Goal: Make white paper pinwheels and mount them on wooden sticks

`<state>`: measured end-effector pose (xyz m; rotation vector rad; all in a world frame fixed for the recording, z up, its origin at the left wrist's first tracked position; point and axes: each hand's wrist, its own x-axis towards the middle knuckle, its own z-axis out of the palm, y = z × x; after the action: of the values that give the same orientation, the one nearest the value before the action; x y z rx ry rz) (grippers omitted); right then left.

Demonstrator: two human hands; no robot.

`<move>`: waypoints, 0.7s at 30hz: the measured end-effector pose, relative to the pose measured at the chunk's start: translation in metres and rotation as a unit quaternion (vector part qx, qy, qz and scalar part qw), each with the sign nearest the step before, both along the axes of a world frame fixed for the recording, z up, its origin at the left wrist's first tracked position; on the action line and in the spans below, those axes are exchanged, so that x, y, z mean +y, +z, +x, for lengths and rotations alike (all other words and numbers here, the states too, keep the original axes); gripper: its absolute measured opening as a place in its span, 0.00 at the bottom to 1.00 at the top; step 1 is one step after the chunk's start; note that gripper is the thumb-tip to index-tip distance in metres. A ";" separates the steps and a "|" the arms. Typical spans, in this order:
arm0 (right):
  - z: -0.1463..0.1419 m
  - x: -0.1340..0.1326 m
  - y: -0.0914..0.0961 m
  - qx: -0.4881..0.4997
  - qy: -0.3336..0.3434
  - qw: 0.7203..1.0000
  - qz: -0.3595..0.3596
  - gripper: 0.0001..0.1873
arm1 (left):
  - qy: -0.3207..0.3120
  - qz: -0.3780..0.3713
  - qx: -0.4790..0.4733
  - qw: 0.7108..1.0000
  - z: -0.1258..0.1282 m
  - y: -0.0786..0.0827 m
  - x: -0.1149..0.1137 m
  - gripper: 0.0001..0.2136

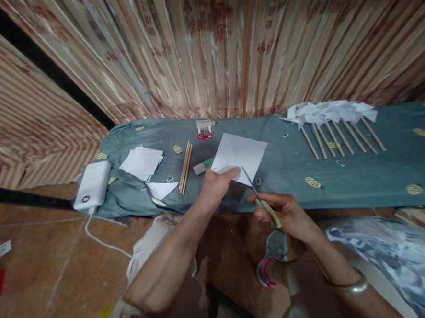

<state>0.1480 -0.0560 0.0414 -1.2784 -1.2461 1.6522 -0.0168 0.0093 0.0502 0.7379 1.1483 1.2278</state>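
Observation:
My left hand (217,183) pinches a square sheet of white paper (241,152) near its lower left edge, thumb on top. In my right hand (282,210) is a pair of scissors with pale green handles (268,212). The scissor blades lie at the lower right part of the sheet, pointing up toward its middle; whether they are apart is too fine to tell. Beneath the paper's left side lies a green and white box or tube (203,166), partly hidden. Several wooden sticks (185,168) rest left of my left hand.
A small red box (204,129) of metal pins stands behind. At left lie stacked white papers (142,163), a paper scrap (162,190) and a white power bank (92,185) with a cable. Several paper pinwheels (332,112) on sticks lie at right. A curtain (206,54) hangs behind the cloth-covered surface (372,178).

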 end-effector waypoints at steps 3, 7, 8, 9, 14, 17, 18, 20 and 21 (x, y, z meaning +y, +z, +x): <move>0.000 0.001 0.001 0.007 -0.001 1.000 -0.007 0.25 | -0.005 0.001 0.007 1.000 0.001 0.000 -0.001 0.10; 0.000 0.002 0.000 0.017 -0.007 1.000 -0.012 0.24 | -0.009 0.000 0.013 1.000 0.001 0.000 -0.003 0.10; 0.000 0.002 0.000 0.016 -0.008 1.000 -0.012 0.24 | -0.008 -0.001 0.013 1.000 0.001 0.000 -0.003 0.11; 0.000 0.002 -0.001 0.016 -0.010 1.000 -0.013 0.24 | -0.009 -0.001 0.013 1.000 0.001 0.000 -0.003 0.11; -0.001 0.001 -0.002 0.026 -0.016 0.999 -0.026 0.23 | -0.011 -0.002 0.013 1.000 0.001 0.000 -0.003 0.11; -0.001 0.001 -0.001 0.023 -0.015 0.999 -0.025 0.23 | -0.013 0.000 0.014 1.000 0.001 0.000 -0.004 0.10; -0.001 0.001 -0.001 0.023 -0.013 0.999 -0.024 0.23 | -0.014 0.001 0.014 1.000 0.000 0.000 -0.005 0.10; -0.001 0.001 0.000 0.022 -0.015 0.999 -0.022 0.23 | -0.014 0.001 0.016 1.000 0.000 0.000 -0.005 0.11; -0.001 0.002 0.000 0.022 -0.016 0.999 -0.023 0.23 | -0.014 0.001 0.017 1.000 0.000 0.000 -0.005 0.11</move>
<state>0.1472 -0.0545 0.0414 -1.2761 -1.1629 1.6853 -0.0163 0.0040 0.0499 0.7769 1.1598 1.1969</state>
